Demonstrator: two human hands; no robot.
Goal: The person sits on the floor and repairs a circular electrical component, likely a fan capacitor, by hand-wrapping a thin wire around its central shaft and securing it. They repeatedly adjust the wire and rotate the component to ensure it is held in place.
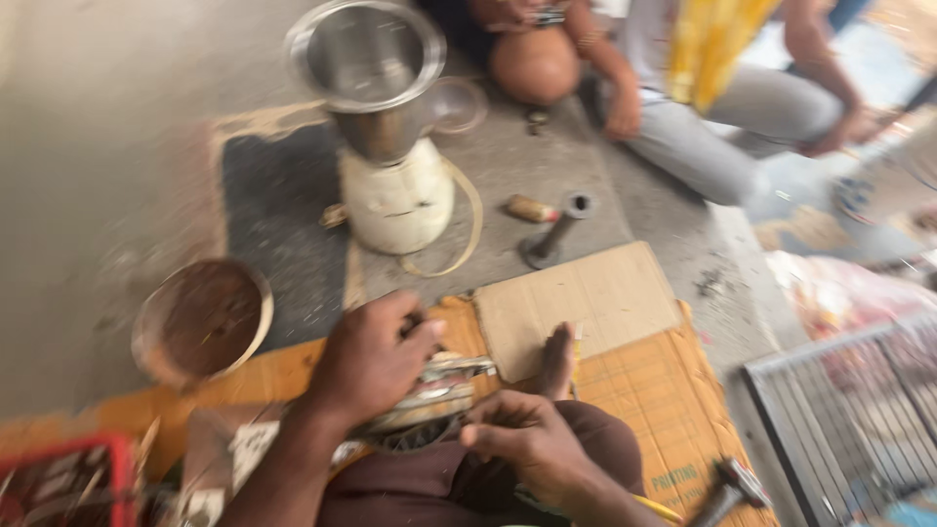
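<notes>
At lower centre, the left hand (pixel 371 361) clamps a metal part (pixel 439 385) steady on the lap while the right hand (pixel 522 439), fingers curled, works its edge.

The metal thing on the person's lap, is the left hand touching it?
Touching. The head view shows the left hand pressed down over the metal part, fingers curled onto it with no gap. The right hand sits just beside it.

A cream mixer base (pixel 398 200) carries a steel jar (pixel 366 68) on the concrete floor; a round metal bowl (pixel 202 322) sits to its left; a dark pipe piece (pixel 554 232) lies beside flat cardboard (pixel 576 303); a hammer (pixel 727 488) rests bottom right, near a wire grille (pixel 859 410); another person (pixel 722 107) sits opposite.
</notes>
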